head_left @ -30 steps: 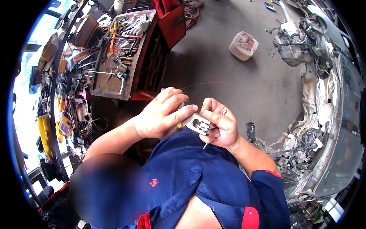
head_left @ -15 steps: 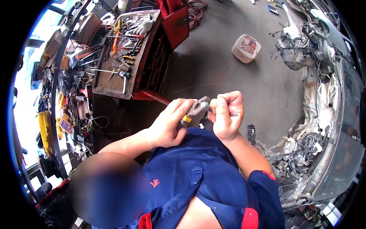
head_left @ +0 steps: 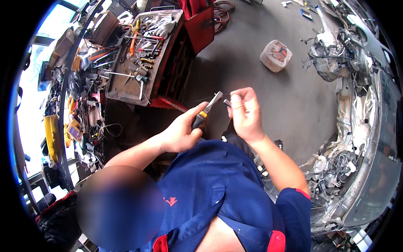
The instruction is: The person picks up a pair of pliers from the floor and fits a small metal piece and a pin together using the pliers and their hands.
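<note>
My left hand (head_left: 181, 132) is closed around the handles of a pair of pliers (head_left: 213, 103) with black and yellow grips. The jaws point up and away, toward my right hand. Thumb and fingers of my right hand (head_left: 246, 119) are pinched together, level with the plier jaws and a short gap to their right. A short, dark, rod-like piece (head_left: 227, 102) sticks out of that hand toward the pliers; its exact kind is unclear. A very thin wire (head_left: 203, 99) shows faintly near the jaws and appears to run to my right fingertips.
At the left a red tool cart (head_left: 126, 90) carries screwdrivers, pliers and gloves (head_left: 163, 28). Beside it stands a cluttered shelf. A whitish plastic container (head_left: 276, 56) sits on the grey floor. A stripped vehicle body (head_left: 359, 126) with exposed wiring lines the right side.
The plier jaws have come away from my right fingers, opening a gap. My right hand has risen slightly and turned, and the dark piece now points toward the pliers.
</note>
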The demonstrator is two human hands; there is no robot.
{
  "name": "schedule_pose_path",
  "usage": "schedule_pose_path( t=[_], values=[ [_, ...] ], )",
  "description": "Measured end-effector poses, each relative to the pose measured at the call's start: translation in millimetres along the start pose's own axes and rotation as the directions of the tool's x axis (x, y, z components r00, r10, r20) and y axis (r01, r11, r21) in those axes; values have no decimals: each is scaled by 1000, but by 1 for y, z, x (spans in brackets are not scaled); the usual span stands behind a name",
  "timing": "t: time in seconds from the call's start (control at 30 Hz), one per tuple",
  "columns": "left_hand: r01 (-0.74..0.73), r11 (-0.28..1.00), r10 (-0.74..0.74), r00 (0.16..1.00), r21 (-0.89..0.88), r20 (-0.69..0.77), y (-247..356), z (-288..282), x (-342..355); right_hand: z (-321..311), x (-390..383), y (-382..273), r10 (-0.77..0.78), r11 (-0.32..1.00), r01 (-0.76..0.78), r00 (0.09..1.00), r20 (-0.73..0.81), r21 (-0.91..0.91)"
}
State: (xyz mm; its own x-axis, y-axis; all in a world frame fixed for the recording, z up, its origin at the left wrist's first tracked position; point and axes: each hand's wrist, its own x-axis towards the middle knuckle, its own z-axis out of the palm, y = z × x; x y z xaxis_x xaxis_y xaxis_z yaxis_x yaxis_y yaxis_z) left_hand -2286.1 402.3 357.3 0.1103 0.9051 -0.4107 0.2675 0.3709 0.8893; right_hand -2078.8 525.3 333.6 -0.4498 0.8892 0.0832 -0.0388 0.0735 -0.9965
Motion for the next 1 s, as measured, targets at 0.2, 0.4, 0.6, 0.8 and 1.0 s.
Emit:
schedule_pose_path(
  t=[0.2,0.4,0.6,0.8,1.0],
  values=[
    [-345,938,342,938,-43,-58,-2,-2,1,0,-6,-47,403,496,-550,831,384,672],
    [-604,751,636,770,267,-48,10,-2,9,0,-6,-68,325,265,-589,800,504,764],
    [-634,730,656,754,256,-3,22,-6,14,-7,-9,-80,291,228,-586,803,519,778],
    [-760,503,819,571,412,53,50,-5,44,-32,2,-79,191,34,-693,711,676,720],
    [-738,405,797,575,540,188,87,-9,78,-71,11,-72,-8,-252,-771,606,796,584]
  ],
)
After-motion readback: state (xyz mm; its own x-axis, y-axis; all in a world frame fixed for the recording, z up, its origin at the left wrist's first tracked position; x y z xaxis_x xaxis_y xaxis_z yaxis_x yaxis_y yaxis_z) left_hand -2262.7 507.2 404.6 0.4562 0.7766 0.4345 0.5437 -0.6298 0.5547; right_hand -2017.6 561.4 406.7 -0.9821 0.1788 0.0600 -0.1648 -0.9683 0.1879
